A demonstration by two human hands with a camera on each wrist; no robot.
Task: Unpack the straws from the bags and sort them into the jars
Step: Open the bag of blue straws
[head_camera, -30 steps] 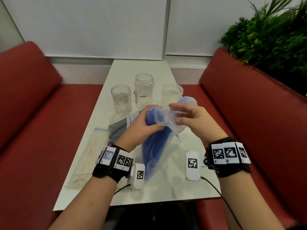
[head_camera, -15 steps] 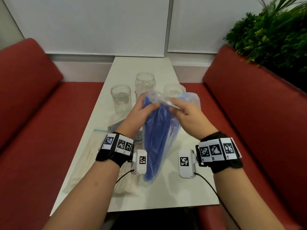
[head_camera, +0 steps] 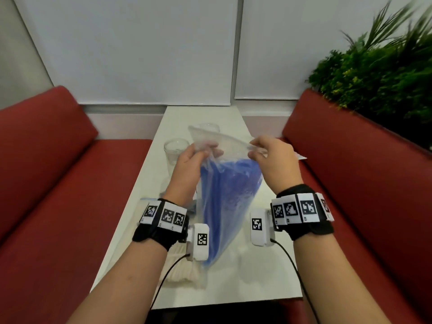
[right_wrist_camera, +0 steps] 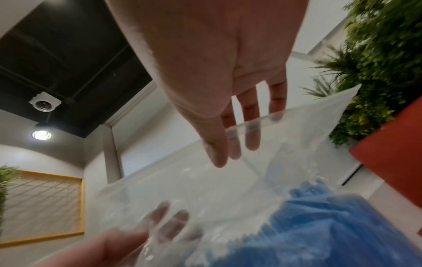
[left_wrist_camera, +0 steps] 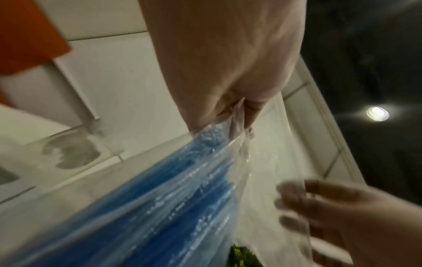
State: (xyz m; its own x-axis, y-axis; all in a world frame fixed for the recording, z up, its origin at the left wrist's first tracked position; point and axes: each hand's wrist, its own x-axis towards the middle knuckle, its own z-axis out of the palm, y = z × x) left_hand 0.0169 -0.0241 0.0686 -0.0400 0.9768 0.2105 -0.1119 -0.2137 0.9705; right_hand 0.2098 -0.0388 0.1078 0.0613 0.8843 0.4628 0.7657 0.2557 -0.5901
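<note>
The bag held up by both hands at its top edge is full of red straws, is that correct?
Not quite: the straws are blue, not red. The head view shows it, and both wrist views agree. The rest holds: the left hand and the right hand both pinch the top edge of the clear bag, holding it up above the table.

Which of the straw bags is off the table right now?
The bag of blue straws, held upright, with both hands pinching its top edge. The bag of white straws lies flat on the table, partly hidden behind the left wrist.
</note>
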